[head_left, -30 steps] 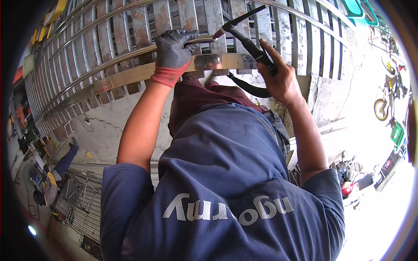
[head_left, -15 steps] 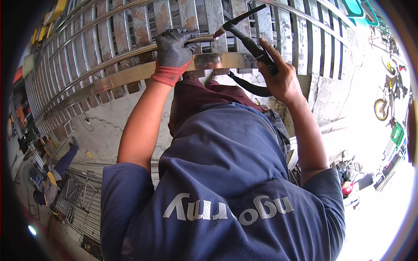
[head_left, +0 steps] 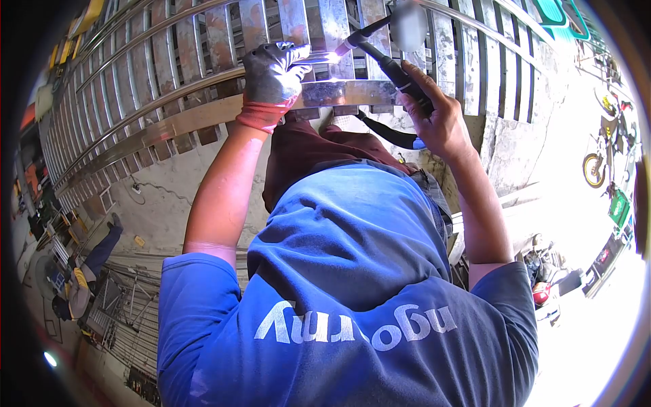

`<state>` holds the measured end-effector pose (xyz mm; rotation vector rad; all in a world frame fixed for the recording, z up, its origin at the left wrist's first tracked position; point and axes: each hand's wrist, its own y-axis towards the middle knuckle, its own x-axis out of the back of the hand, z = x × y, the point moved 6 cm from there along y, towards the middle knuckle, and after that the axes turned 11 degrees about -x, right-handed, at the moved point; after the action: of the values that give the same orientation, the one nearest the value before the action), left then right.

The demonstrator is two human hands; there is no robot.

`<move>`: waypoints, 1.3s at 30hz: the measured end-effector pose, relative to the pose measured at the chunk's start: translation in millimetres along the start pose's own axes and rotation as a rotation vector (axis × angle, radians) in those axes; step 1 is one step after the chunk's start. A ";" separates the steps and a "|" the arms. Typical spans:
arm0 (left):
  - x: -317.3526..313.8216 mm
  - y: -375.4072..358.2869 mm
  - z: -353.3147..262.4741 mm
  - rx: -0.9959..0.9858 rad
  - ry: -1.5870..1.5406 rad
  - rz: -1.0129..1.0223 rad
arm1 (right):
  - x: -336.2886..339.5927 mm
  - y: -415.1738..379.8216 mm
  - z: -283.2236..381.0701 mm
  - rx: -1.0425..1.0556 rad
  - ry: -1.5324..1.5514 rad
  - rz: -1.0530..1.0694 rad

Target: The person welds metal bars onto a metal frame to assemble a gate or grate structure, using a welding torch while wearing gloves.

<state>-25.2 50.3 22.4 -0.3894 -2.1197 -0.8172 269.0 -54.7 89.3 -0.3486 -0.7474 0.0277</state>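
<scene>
My right hand (head_left: 437, 121), bare, is wrapped round the black handle of a TIG welding torch (head_left: 395, 70). The torch's nozzle meets the end of a shiny metal tube (head_left: 317, 59), where a bright arc glows. My left hand (head_left: 272, 80), in a grey-coated glove with a red cuff, is closed on that tube just left of the arc. Closer to my body, a wide curved metal strip (head_left: 366, 93) runs alongside the tube. Both lie across a slatted metal bench (head_left: 293, 27). A black torch cable (head_left: 386, 133) hangs below my right hand. A blurred grey patch covers the torch's back end.
Another person (head_left: 81, 288) is low at the far left, near stacked metal frames (head_left: 129, 312). A motorbike (head_left: 597, 163) and a green crate (head_left: 618, 208) stand at the right. Green plastic furniture (head_left: 553, 12) shows top right. A thin cable (head_left: 166, 192) lies on the floor.
An arc has lit at the torch tip, throwing blue-white light over my glove, arms and shirt. Both hands keep nearly the same place. The grey blur has appeared at the torch's back end.
</scene>
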 end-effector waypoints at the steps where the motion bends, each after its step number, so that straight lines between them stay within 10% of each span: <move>1: -2.6 -0.4 2.6 0.002 -0.012 0.005 | 0.3 -1.3 -0.1 0.000 0.011 -0.011; 39: 2.1 4.5 -7.3 -0.101 0.140 -0.043 | -3.3 -5.0 -2.3 -0.044 -0.046 -0.010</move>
<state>-19.9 48.7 29.2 -0.3301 -1.9681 -0.9518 267.7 -60.6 87.1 -0.3869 -0.7964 0.0095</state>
